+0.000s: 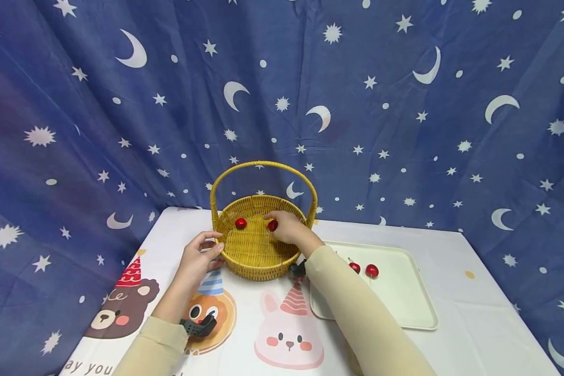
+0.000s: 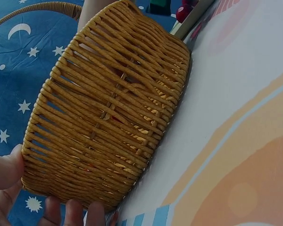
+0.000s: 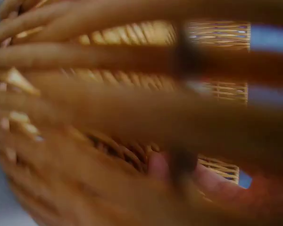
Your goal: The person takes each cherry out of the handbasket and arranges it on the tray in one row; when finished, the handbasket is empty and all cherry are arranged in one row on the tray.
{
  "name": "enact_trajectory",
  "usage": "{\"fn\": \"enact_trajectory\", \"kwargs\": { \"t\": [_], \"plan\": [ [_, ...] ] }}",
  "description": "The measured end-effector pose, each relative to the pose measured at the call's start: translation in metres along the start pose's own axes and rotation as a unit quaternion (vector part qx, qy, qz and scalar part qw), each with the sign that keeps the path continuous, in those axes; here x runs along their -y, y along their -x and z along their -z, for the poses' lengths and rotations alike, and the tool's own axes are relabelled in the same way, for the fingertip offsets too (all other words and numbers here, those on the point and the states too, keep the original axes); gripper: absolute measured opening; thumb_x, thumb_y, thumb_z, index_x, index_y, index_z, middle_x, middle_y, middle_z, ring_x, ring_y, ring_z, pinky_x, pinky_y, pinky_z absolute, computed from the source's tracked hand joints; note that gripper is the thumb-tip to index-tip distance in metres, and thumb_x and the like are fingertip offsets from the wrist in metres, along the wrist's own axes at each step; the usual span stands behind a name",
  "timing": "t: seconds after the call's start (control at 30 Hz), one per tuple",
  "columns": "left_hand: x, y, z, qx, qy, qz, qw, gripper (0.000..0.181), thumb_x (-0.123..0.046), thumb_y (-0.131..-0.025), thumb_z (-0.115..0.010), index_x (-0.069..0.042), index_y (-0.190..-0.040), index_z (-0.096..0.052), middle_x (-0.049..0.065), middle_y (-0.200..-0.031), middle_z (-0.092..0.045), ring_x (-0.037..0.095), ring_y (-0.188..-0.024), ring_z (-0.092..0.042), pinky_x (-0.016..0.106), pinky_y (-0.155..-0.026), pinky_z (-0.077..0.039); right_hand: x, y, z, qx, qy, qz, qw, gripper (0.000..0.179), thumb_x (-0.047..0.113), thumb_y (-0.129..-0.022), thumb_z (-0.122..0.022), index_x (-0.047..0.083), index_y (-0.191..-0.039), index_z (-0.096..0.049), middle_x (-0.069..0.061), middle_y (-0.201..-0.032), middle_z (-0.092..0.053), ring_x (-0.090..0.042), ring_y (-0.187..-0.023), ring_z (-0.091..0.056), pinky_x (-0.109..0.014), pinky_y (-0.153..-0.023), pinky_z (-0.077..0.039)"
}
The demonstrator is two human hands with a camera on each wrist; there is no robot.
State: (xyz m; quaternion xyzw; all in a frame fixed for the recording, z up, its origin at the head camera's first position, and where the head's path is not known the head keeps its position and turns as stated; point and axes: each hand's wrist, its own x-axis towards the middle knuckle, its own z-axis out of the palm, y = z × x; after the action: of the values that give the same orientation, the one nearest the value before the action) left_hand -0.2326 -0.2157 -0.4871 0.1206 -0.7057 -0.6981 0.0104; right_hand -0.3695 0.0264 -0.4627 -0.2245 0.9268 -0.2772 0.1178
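A woven basket (image 1: 258, 271) with a tall arched handle stands on the table. My left hand (image 1: 201, 256) grips its left rim; in the left wrist view the thumb (image 2: 14, 165) lies at the rim and the fingertips are against the wicker side. Reaching over the right rim, my right hand (image 1: 289, 228) is inside the basket, its fingers around a red cherry (image 1: 272, 225). Another cherry (image 1: 241, 223) lies in the basket's left part. Blurred wicker strands fill the right wrist view, hiding most of that hand.
To the right, a cream tray (image 1: 404, 292) carries red cherries (image 1: 372, 271), partly behind the right sleeve. The white tablecloth (image 1: 474, 313) has printed cartoon animals. A blue curtain (image 1: 380, 104) with moons and stars hangs right behind the basket.
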Motion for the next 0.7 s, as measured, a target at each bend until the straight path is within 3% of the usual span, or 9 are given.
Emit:
{"fn": "enact_trajectory", "kwargs": {
  "t": [0.13,0.23,0.4,0.6,0.7],
  "plan": [
    [0.001,0.000,0.000,0.000,0.002,0.000,1.0000,0.039,-0.009,-0.107,-0.067,-0.006,-0.145,-0.058,0.008,-0.120,-0.049,0.014,-0.091,-0.065,0.032,-0.081,-0.068,0.003,-0.002,-0.006,0.019,0.018,0.014,0.9995,0.038,0.004,-0.090,-0.083,0.012,-0.127,-0.077,-0.008,-0.120,-0.076,-0.022,-0.109,-0.067,-0.039,-0.102,-0.057],
    [-0.001,0.002,0.000,-0.003,0.000,-0.002,1.0000,0.039,-0.009,-0.107,-0.066,-0.007,-0.145,-0.059,0.009,-0.121,-0.049,0.013,-0.090,-0.065,0.033,-0.083,-0.068,0.009,-0.001,-0.007,0.025,0.008,0.043,0.9987,0.028,0.002,-0.092,-0.081,0.012,-0.118,-0.079,-0.006,-0.116,-0.078,-0.020,-0.104,-0.068,-0.036,-0.096,-0.059],
    [-0.003,0.003,0.000,0.000,0.000,-0.002,1.0000,0.039,-0.008,-0.107,-0.066,-0.006,-0.145,-0.058,0.008,-0.120,-0.049,0.010,-0.089,-0.065,0.034,-0.085,-0.068,0.018,0.013,-0.001,0.017,-0.037,0.066,0.9970,0.028,0.004,-0.093,-0.083,0.013,-0.119,-0.080,-0.004,-0.111,-0.077,-0.016,-0.092,-0.067,-0.030,-0.081,-0.058],
    [-0.002,0.002,-0.001,-0.002,-0.001,-0.001,1.0000,0.040,-0.008,-0.107,-0.066,-0.006,-0.146,-0.058,0.008,-0.119,-0.050,0.011,-0.088,-0.066,0.034,-0.084,-0.068,0.026,0.041,0.017,-0.011,-0.053,0.102,0.9934,0.030,0.007,-0.091,-0.086,0.012,-0.120,-0.080,-0.003,-0.112,-0.076,-0.018,-0.103,-0.067,-0.035,-0.095,-0.058],
    [-0.002,0.002,-0.001,-0.004,-0.001,0.000,1.0000,0.040,-0.008,-0.107,-0.066,-0.006,-0.146,-0.058,0.008,-0.119,-0.050,0.011,-0.089,-0.066,0.033,-0.084,-0.068,0.026,0.059,0.025,-0.018,-0.077,0.098,0.9920,0.031,0.006,-0.091,-0.086,0.013,-0.121,-0.080,-0.003,-0.115,-0.074,-0.018,-0.098,-0.069,-0.034,-0.088,-0.061]
  ]
}}
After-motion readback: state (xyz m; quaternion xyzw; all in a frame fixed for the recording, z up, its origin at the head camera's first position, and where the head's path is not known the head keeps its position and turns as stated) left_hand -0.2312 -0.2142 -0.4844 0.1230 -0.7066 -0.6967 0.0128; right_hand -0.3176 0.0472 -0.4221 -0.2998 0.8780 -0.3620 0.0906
